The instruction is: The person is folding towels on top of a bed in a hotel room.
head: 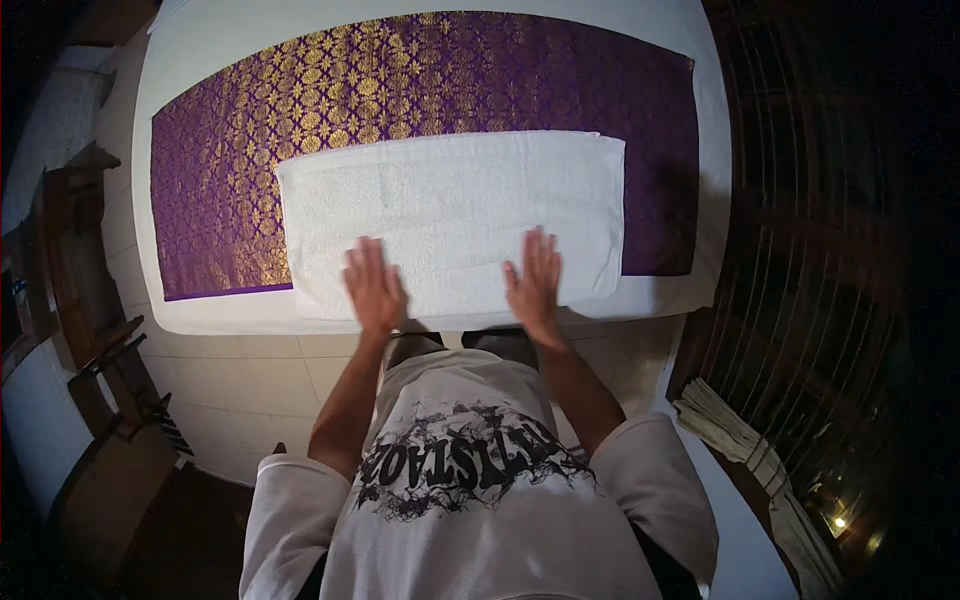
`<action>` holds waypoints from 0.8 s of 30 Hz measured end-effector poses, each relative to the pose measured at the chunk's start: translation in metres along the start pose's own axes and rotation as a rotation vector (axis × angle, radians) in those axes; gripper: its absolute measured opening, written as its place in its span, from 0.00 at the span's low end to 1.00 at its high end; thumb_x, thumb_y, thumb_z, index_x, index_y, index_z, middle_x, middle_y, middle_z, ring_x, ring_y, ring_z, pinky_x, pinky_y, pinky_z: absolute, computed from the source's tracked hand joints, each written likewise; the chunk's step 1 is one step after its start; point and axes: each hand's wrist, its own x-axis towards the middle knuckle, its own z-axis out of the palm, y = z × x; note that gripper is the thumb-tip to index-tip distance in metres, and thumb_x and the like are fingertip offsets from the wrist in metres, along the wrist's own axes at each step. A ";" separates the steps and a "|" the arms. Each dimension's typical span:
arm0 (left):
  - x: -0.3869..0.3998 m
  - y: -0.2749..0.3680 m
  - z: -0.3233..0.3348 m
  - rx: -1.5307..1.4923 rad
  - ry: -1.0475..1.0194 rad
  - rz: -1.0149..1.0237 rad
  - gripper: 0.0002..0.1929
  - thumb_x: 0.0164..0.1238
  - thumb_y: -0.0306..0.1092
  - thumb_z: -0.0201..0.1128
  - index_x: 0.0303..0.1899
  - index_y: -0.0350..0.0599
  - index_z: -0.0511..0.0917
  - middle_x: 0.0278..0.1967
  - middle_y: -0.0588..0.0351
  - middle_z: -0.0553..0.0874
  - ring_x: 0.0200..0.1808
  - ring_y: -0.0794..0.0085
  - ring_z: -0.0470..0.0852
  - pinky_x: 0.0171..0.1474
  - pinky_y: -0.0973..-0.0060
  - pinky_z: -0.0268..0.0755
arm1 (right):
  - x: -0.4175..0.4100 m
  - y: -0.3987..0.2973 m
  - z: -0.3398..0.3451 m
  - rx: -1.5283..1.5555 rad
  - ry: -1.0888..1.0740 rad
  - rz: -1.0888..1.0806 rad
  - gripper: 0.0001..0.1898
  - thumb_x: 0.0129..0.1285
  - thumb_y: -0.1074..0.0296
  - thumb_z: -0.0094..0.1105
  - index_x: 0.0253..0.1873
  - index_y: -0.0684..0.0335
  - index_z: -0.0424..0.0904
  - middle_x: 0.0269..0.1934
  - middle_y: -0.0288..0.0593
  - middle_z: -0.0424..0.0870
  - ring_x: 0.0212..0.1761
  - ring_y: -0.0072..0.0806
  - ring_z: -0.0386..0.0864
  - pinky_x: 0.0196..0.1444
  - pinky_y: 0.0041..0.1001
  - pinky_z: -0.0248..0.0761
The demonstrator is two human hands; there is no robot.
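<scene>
A white terry towel (450,195), folded into a long rectangle, lies flat before me. Beneath it a purple and gold patterned bed runner (315,105) stretches across a bed with a white sheet (225,313). My left hand (373,289) is over the towel's near left part, palm down and slightly blurred. Over the near right part is my right hand (534,281), its thumb spread from the fingers. Neither hand holds anything. Whether the palms press on the towel or hover just above it, I cannot tell.
Pale floor tiles (225,382) show between the bed and me. Dark wooden furniture (82,262) stands at the left. On the right are a dark window (810,225) with cords and a gathered beige blind (727,420).
</scene>
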 end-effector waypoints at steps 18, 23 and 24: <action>-0.018 0.034 -0.003 -0.006 -0.153 0.178 0.29 0.84 0.44 0.45 0.81 0.50 0.59 0.83 0.54 0.58 0.84 0.50 0.52 0.82 0.48 0.43 | -0.031 -0.045 0.005 -0.011 -0.164 -0.209 0.31 0.79 0.54 0.49 0.82 0.57 0.60 0.84 0.39 0.56 0.86 0.40 0.52 0.84 0.45 0.42; -0.031 0.054 0.003 -0.086 -0.281 0.291 0.29 0.86 0.44 0.42 0.82 0.52 0.57 0.83 0.53 0.57 0.85 0.52 0.50 0.82 0.49 0.43 | -0.032 -0.059 0.017 0.041 -0.165 -0.190 0.31 0.80 0.55 0.48 0.82 0.57 0.59 0.84 0.39 0.56 0.86 0.39 0.51 0.84 0.45 0.41; -0.031 0.050 0.004 -0.059 -0.246 0.236 0.29 0.86 0.45 0.42 0.82 0.52 0.57 0.83 0.52 0.57 0.85 0.52 0.50 0.82 0.50 0.42 | -0.031 -0.054 0.016 0.056 -0.138 -0.163 0.31 0.80 0.55 0.47 0.83 0.57 0.58 0.84 0.39 0.56 0.86 0.40 0.51 0.84 0.45 0.40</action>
